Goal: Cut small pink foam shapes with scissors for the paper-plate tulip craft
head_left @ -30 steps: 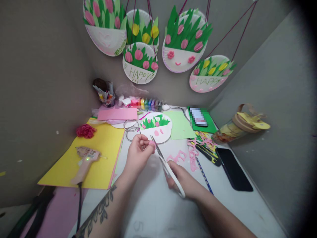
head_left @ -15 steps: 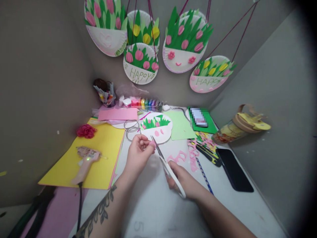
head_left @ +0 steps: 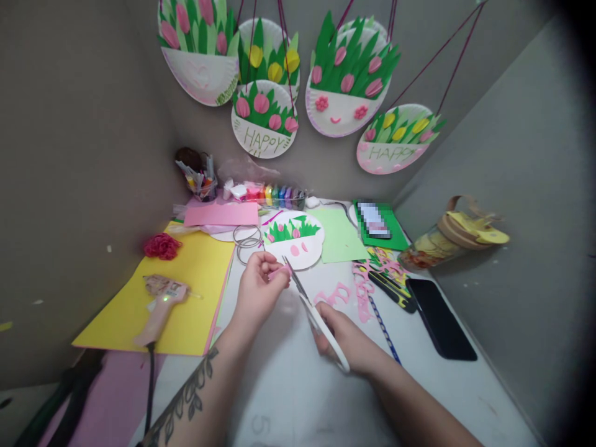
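Between the thumb and fingers of my left hand (head_left: pixel 261 287) is a small pink paper piece (head_left: pixel 280 271). My right hand (head_left: pixel 336 332) is wrapped round the handles of white-handled scissors (head_left: pixel 321 320), whose blades point up and left, slightly apart at the tips, right beside the pink piece. Just beyond both hands lies a white paper shape (head_left: pixel 313 249) with green leaves and pink flowers on it. Pink paper scraps (head_left: pixel 333 294) lie to the right of the scissor blades.
A pink glue gun (head_left: pixel 161 310) lies on yellow paper (head_left: pixel 112 316) at the left. To the right are a cutter (head_left: pixel 392 290), a black phone (head_left: pixel 440 320) and a tilted tumbler (head_left: pixel 431 245). Decorated paper plates (head_left: pixel 344 118) hang on the wall behind.
The pink piece in my left hand has turned a little and shows more of its surface. My left hand has shifted slightly left; the scissors have barely moved.
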A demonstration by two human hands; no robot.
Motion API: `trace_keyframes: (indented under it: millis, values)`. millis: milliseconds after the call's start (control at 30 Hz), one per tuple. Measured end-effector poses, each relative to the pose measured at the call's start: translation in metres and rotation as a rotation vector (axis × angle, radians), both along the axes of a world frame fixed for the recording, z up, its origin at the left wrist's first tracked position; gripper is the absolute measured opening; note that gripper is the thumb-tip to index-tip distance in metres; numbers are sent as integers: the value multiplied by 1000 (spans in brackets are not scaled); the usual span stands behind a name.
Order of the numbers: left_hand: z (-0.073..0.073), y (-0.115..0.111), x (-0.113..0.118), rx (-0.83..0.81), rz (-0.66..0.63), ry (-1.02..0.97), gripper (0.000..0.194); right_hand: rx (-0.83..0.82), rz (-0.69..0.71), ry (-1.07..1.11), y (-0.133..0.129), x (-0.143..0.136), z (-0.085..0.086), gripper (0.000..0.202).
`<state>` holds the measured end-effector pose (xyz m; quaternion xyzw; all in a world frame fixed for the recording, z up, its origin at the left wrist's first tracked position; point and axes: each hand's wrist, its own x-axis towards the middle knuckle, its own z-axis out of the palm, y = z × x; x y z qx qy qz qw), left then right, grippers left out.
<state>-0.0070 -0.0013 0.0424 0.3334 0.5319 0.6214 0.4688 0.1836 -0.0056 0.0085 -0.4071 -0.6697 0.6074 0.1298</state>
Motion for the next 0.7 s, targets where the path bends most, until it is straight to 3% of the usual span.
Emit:
trace_keyframes:
  millis: [333, 700]
  values:
    - [1, -1, -2, 10, -32, 33, 28, 8, 3, -9, 0, 0, 3, 19]
    - [3, -1, 2, -25, 25, -14, 33, 5, -6, 9, 0, 1, -1, 19]
